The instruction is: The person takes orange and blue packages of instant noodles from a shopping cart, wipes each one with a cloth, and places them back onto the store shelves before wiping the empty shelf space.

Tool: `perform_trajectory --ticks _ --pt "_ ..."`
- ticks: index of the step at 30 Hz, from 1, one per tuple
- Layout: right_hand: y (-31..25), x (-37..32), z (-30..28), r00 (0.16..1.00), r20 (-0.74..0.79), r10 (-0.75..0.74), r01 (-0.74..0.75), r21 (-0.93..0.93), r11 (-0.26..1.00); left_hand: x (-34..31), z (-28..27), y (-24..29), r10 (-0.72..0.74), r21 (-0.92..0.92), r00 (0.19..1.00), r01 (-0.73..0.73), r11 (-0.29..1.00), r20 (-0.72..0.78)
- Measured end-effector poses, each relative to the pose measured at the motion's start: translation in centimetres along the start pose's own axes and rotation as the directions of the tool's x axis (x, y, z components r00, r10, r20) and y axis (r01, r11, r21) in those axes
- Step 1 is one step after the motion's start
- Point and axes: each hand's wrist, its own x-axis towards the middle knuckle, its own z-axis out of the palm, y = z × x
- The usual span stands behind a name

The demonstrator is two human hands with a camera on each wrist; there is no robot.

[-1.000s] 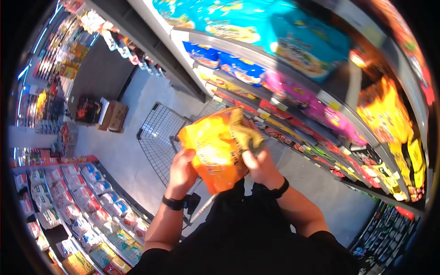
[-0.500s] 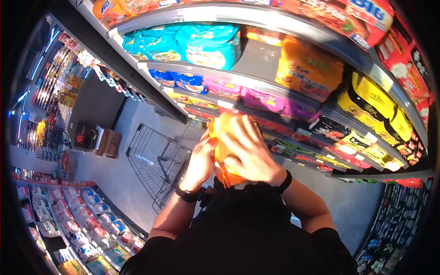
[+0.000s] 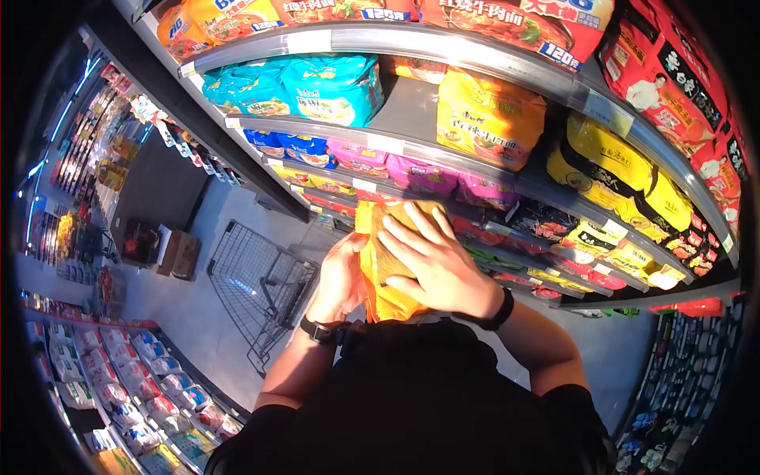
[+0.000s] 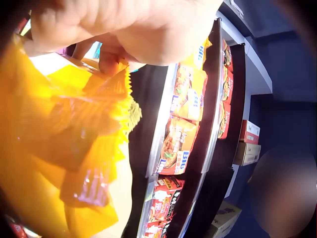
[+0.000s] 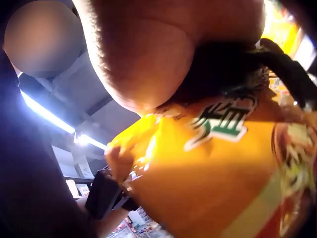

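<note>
Gripping a glossy, saw-edged orange packet (image 5: 208, 168), left fingers (image 3: 348, 247) curl — right fingers (image 3: 426, 227) lie splayed across it.

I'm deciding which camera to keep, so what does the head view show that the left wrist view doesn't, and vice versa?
Only the head view shows the shopping cart and the dark wristbands.

Only the left wrist view shows a red-and-white carton next to a brown carton, and the jagged edge of the orange pack.

Both share the orange pack, the left hand touching it, and shelved packs lettered BIG.
</note>
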Motion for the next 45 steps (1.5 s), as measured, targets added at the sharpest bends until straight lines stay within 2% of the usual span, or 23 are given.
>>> perform_trajectory --ticks 3,5,6,9,13,14,15,17,18,21,22,26,27,28,29,31,32,35,39,41,43,44,45 --pt "-0.9 -1.9 0.5 0.997 0.028 -0.07 0.067 0.104 0.992 0.3 -0.2 -0.3 -0.015 -0.037 0.998 0.013 0.999 -0.06" --pt "-1.2 -3.3 1.7 0.979 0.048 -0.199 0.191 0.127 0.973 0.4 -0.2 -0.3 -0.009 -0.021 0.996 0.007 1.0 -0.083" --pt "-1.0 -3.7 2.1 0.96 0.088 -0.265 0.264 0.018 0.964 0.3 -0.1 0.0 0.002 0.005 0.997 -0.002 1.0 -0.079" --pt "0.7 -3.8 2.2 0.976 -0.057 -0.209 0.214 0.123 0.969 0.2 -0.7 -0.1 0.025 0.001 0.997 -0.025 1.0 -0.067" --pt "3.0 -4.1 1.9 0.989 -0.113 0.093 -0.054 0.31 0.949 -0.1 -0.2 0.4 0.053 -0.06 0.999 -0.054 0.997 -0.009" --pt "4.0 -4.0 3.4 0.931 -0.209 0.299 -0.17 0.476 0.863 0.0 -0.1 0.4 0.062 -0.071 0.998 -0.061 0.996 0.005" --pt "4.0 -4.2 3.5 0.915 -0.193 0.353 -0.214 0.511 0.833 0.1 0.1 0.4 0.069 -0.082 0.997 -0.067 0.994 0.02" --pt "3.4 -4.5 3.9 0.926 -0.224 0.303 -0.183 0.436 0.881 0.5 -0.2 0.0 0.105 -0.038 0.994 -0.106 0.994 -0.039" --pt "2.6 -4.7 3.6 0.95 -0.24 0.199 -0.124 0.295 0.947 0.7 -0.3 -0.1 0.124 -0.014 0.99 -0.125 0.992 -0.068" --pt "1.0 -4.9 2.8 0.956 -0.181 -0.23 0.256 0.138 0.957 1.1 -0.4 -0.3 0.118 -0.047 0.985 -0.125 0.991 -0.125" --pt "0.0 -4.9 1.8 0.973 -0.08 -0.218 0.225 0.103 0.969 1.2 -0.8 -0.3 0.09 -0.074 0.994 -0.095 0.993 -0.065" --pt "1.8 -6.3 3.1 0.966 -0.256 -0.032 0.064 0.118 0.991 0.8 0.6 0.2 0.106 -0.063 0.991 -0.111 0.992 -0.078" --pt "2.5 -6.6 4.0 0.928 -0.371 0.037 0.04 0.199 0.979 0.8 0.6 0.3 0.108 -0.059 0.992 -0.112 0.992 -0.071" --pt "3.2 -6.9 4.9 0.911 -0.385 0.146 -0.049 0.25 0.967 0.9 0.5 0.5 0.111 -0.054 0.992 -0.114 0.992 -0.065" --pt "3.6 -7.1 5.4 0.883 -0.394 0.254 -0.137 0.302 0.944 0.9 0.4 0.8 0.113 -0.049 0.992 -0.116 0.992 -0.058" --pt "3.8 -6.4 5.1 0.821 -0.346 0.454 -0.221 0.541 0.812 1.0 0.5 1.1 0.11 -0.001 0.994 -0.11 0.994 -0.003" --pt "4.1 -6.0 5.3 0.803 -0.341 0.49 -0.222 0.591 0.775 1.2 0.6 1.1 0.111 0.033 0.993 -0.112 0.993 0.028" --pt "4.9 -4.3 2.9 0.911 -0.346 0.223 -0.138 0.252 0.958 1.6 0.6 0.6 0.104 0.128 0.991 -0.115 0.985 0.09" --pt "4.9 -0.9 -1.2 0.984 -0.176 0.022 -0.016 0.036 0.999 1.6 -0.3 -1.0 0.089 0.197 0.99 -0.109 0.974 0.105" --pt "6.0 -0.5 -1.7 0.966 -0.241 0.095 -0.077 0.084 0.993 1.0 0.1 -0.9 0.083 0.183 0.99 -0.103 0.978 0.115" --pt "8.7 -1.3 -0.2 0.913 -0.288 0.288 -0.16 0.396 0.904 0.6 0.4 -0.7 0.097 0.142 0.987 -0.114 0.983 0.125" --pt "9.8 -2.1 0.6 0.896 -0.28 0.346 -0.238 0.356 0.904 0.5 0.0 -0.8 0.104 0.144 0.988 -0.12 0.982 0.112" --pt "11.2 -2.9 1.5 0.894 -0.188 0.406 -0.238 0.568 0.788 0.4 -0.6 -0.7 0.114 0.146 0.989 -0.127 0.981 0.099"
